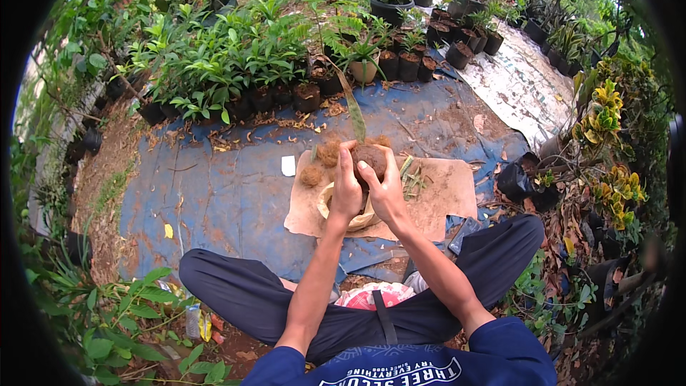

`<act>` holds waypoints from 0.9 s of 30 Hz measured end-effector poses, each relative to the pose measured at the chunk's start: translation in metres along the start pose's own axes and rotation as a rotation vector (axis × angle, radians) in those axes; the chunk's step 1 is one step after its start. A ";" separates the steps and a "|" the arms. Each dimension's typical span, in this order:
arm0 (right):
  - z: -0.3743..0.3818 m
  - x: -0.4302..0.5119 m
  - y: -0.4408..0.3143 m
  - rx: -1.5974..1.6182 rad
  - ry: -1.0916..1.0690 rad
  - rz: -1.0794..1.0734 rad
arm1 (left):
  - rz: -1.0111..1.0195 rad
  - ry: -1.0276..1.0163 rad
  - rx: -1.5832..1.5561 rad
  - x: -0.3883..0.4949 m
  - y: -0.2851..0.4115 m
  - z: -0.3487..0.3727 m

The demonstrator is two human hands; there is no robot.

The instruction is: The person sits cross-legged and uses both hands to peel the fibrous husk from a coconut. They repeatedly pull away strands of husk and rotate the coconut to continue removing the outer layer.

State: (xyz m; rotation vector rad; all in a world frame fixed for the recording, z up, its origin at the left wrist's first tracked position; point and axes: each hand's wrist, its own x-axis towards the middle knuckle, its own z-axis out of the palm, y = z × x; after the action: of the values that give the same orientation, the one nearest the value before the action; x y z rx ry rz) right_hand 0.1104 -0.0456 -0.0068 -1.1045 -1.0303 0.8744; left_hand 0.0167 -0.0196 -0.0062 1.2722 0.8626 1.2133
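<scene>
Between my two hands is a rounded brown soil ball (370, 159), with a long mottled green leaf (353, 110), like a snake plant's, rising from its top. My left hand (347, 188) presses its left side. On the other side, my right hand (387, 185) cups it with the thumb across the front. Below the hands sits an open, pale sack (325, 203), its inside partly hidden by my wrists. Clumps of brown fibre (311, 176) lie to the left and behind the ball. Cut green leaf pieces (414, 180) rest to the right.
A tan mat (455, 188) lies under the work on a blue tarpaulin (214, 188). A white card-like piece (288, 166) is left of it. Potted seedlings (257, 99) line the back. A phone-like dark object (462, 233) lies by my right knee. Yellow-leaved shrubs (605, 113) stand right.
</scene>
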 end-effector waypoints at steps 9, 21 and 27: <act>-0.012 0.009 0.000 -0.021 -0.026 0.081 | 0.103 0.026 0.107 0.005 -0.021 0.007; -0.023 0.016 0.005 0.352 -0.305 0.253 | 0.046 -0.006 -0.032 0.001 0.009 -0.002; -0.028 0.020 0.008 0.246 -0.343 0.231 | 0.118 0.011 0.056 0.002 0.004 -0.002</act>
State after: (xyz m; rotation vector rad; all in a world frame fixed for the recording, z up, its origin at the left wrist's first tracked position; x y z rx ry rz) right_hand 0.1426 -0.0324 -0.0135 -0.8925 -1.0506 1.3744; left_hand 0.0145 -0.0178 -0.0027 1.3783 0.8446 1.2980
